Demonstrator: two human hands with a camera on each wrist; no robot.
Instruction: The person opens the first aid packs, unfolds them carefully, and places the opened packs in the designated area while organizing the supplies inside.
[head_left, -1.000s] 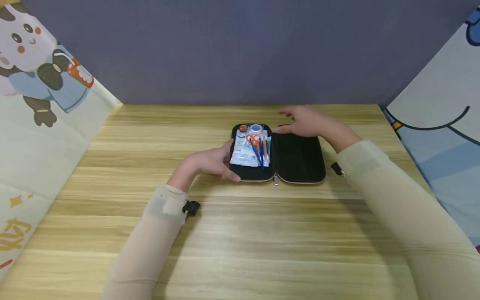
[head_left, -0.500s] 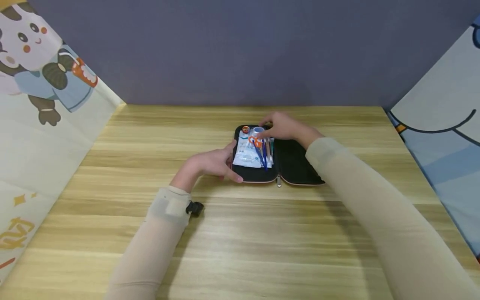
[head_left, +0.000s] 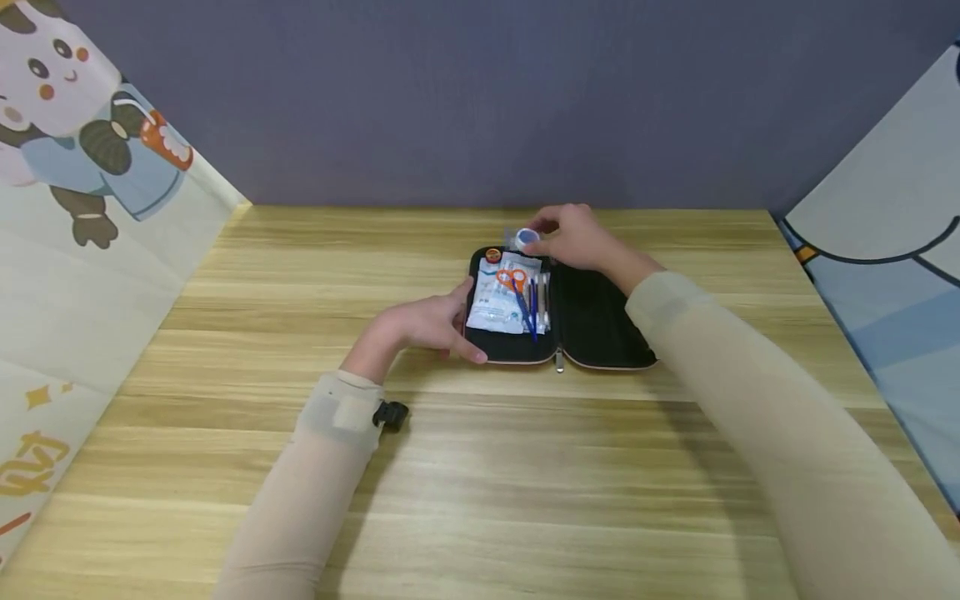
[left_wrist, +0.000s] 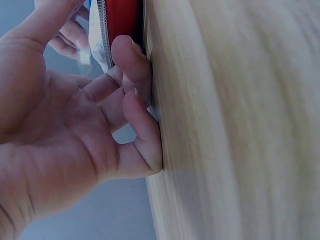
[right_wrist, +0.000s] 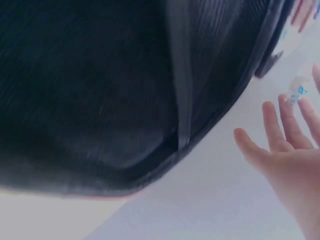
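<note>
A black-lined zip case [head_left: 512,347] lies unfolded on the wooden table. My left hand [head_left: 427,323] holds its left side, thumb at the front corner; in the left wrist view the fingers curl beside the red outer shell [left_wrist: 122,25]. Above the case's back edge, my right hand [head_left: 577,237] pinches a small white roll of tape [head_left: 527,239] in a clear wrapper. Inside the left half are white packets [head_left: 491,304], scissors [head_left: 513,282] with orange handles, blue sticks [head_left: 533,302], cotton swabs [head_left: 545,298] and a small orange-and-black round item [head_left: 492,256].
The case's bare right half [head_left: 600,321] lies flat beneath my right forearm. A zipper pull [head_left: 559,360] hangs at the front of the fold. Behind the table [head_left: 465,483] rises a grey-blue wall [head_left: 480,100], with printed panels [head_left: 97,150] at the sides.
My right hand moved left from over the right half, took hold of the tape roll and lifted it toward the back, off the packets. My left hand stayed at the case's side.
</note>
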